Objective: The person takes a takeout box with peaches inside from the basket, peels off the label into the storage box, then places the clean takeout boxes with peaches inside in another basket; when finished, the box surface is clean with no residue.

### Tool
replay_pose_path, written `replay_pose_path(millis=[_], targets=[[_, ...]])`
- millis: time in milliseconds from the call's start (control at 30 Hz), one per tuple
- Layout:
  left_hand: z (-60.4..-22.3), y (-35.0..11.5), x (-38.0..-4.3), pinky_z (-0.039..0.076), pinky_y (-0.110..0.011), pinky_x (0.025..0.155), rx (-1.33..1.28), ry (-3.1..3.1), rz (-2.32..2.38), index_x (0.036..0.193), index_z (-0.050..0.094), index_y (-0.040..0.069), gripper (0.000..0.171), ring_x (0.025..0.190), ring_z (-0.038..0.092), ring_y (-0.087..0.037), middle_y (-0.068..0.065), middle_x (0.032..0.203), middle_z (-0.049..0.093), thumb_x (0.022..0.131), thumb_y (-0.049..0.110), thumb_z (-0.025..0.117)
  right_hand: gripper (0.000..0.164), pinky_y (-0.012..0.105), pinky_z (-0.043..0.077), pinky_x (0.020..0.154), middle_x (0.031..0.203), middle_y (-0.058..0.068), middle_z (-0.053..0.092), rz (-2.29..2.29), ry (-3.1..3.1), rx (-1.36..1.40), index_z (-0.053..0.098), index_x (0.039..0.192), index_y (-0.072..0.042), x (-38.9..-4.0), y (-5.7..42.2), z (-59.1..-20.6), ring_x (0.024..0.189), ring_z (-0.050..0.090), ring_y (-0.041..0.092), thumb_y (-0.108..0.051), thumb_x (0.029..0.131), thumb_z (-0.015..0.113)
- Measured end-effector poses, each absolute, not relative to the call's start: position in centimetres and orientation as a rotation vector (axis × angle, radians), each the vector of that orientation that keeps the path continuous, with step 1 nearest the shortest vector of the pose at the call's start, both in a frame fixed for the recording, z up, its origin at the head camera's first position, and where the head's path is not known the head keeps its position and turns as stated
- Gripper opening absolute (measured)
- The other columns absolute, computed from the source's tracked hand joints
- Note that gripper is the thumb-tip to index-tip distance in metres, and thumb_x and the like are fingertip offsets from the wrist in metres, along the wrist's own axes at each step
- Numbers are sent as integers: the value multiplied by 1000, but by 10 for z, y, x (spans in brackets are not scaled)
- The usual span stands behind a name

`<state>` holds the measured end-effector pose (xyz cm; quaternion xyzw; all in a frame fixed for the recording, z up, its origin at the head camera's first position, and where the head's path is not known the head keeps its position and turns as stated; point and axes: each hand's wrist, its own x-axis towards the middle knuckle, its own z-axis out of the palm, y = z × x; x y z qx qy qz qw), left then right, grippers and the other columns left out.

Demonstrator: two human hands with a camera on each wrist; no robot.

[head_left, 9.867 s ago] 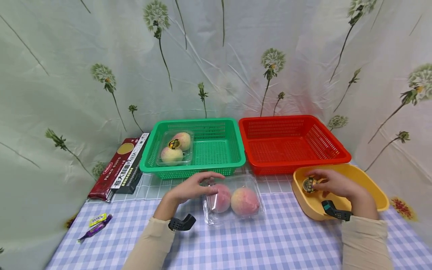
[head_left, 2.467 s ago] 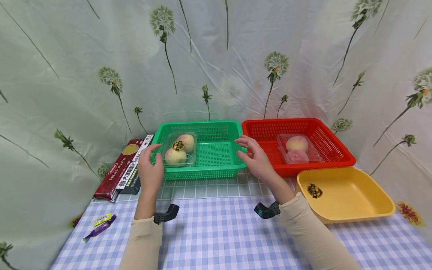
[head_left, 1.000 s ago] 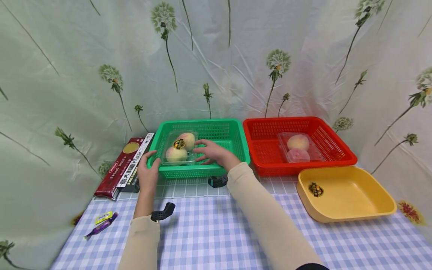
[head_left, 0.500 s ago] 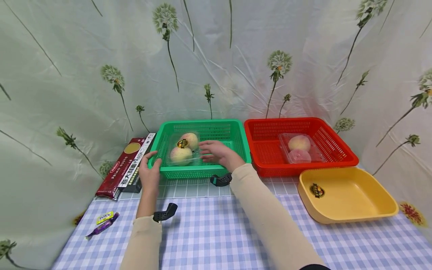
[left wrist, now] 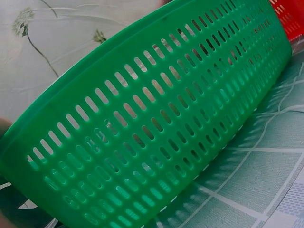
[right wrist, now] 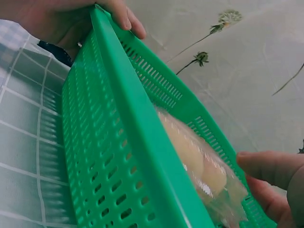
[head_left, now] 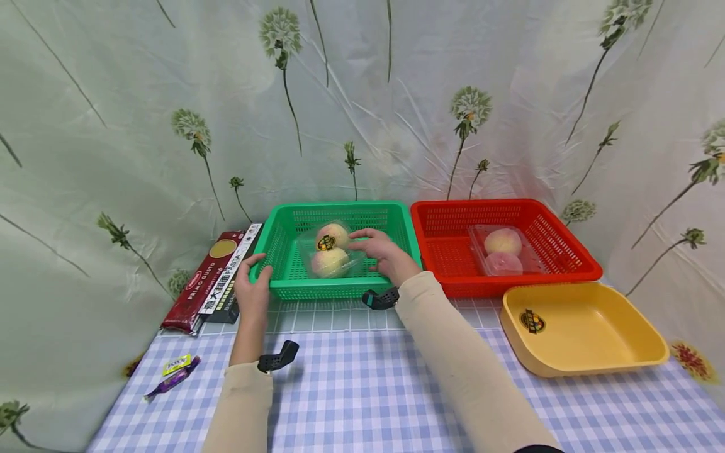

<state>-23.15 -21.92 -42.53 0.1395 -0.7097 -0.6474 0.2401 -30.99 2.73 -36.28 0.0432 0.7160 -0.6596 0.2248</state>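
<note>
In the head view, a clear plastic pack of two peaches (head_left: 330,262) with a dark round label is tilted inside the green basket (head_left: 340,290). My right hand (head_left: 385,253) reaches over the basket and holds the pack by its right side; in the right wrist view, its thumb (right wrist: 266,165) and a finger are at the pack's edge, the exact contact partly hidden. At the front left corner, my left hand (head_left: 252,290) grips the basket's rim, thumb inside. The left wrist view shows mostly the basket's slotted wall (left wrist: 156,109).
To the right stands a red basket (head_left: 453,288) holding another clear peach pack (head_left: 503,250). In front of it is a yellow tub (head_left: 589,333). Pasta packets (head_left: 206,283) lie left of the green basket, with small wrapped sweets (head_left: 172,377) nearer on the checked cloth.
The other peach pack has gone from the table into the red basket. My right hand has since reached into the green basket, and its pack has shifted right and tilted. My left hand stays on the rim.
</note>
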Motion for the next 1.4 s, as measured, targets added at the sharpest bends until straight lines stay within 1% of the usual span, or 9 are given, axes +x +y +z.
replay_pose_path(millis=[67,167,333,567,700,900,1067,1200,1400], targets=[[-425,-219,-231,30,-50,119,381,-1940,-1773,134,57,7,37,141,38,-26,-12,150,46,97,11,57,37,65,32,112,157,9,33,-1847,1980,139,60,129,-15,-310,29,-363,144,30,36,-16,93,69],[-424,-219,-229,30,-50,119,375,-1940,-1781,135,56,6,37,141,37,-25,-11,151,46,98,11,56,36,68,37,107,153,11,37,-1894,1978,163,58,127,-12,-311,31,-364,139,36,36,-14,93,70],[-423,-218,-228,31,-48,118,369,-1937,-1790,136,55,6,38,140,39,-24,-11,151,46,98,11,56,32,62,47,100,134,8,48,-1956,1976,191,59,124,-10,-310,34,-366,115,45,27,-11,93,69],[-423,-218,-228,32,-49,118,375,-1940,-1776,135,56,7,37,141,38,-25,-11,151,46,98,10,56,32,55,51,91,106,4,51,-2004,2006,245,65,128,-17,-308,41,-365,84,40,19,-10,98,54],[-425,-220,-229,31,-50,118,395,-1958,-1745,135,57,8,37,143,38,-26,-11,151,47,98,12,57,38,45,53,78,110,3,53,-1988,2049,255,67,129,-18,-306,45,-364,86,44,20,-9,97,47],[-427,-221,-230,31,-50,117,388,-1955,-1725,134,59,7,37,142,39,-27,-12,150,48,97,12,57,42,35,50,62,115,5,53,-2039,2032,218,67,131,-15,-302,49,-359,95,48,22,-6,95,47],[-428,-221,-231,32,-50,116,375,-1950,-1716,133,59,7,37,140,41,-26,-13,149,50,97,11,58,42,37,51,63,112,5,53,-2144,1982,170,67,131,-14,-294,56,-348,90,46,20,-5,95,47],[-427,-220,-232,32,-51,116,387,-1958,-1717,133,59,8,36,141,40,-27,-12,150,49,97,12,57,41,37,51,63,128,6,59,-2206,1957,135,67,131,-14,-288,65,-339,90,48,19,-6,95,48],[-426,-219,-232,33,-51,116,404,-1970,-1703,134,59,9,37,141,40,-27,-12,150,48,97,13,56,38,36,52,64,141,3,57,-2240,1944,47,65,132,-14,-273,81,-332,103,48,21,-10,98,48]])
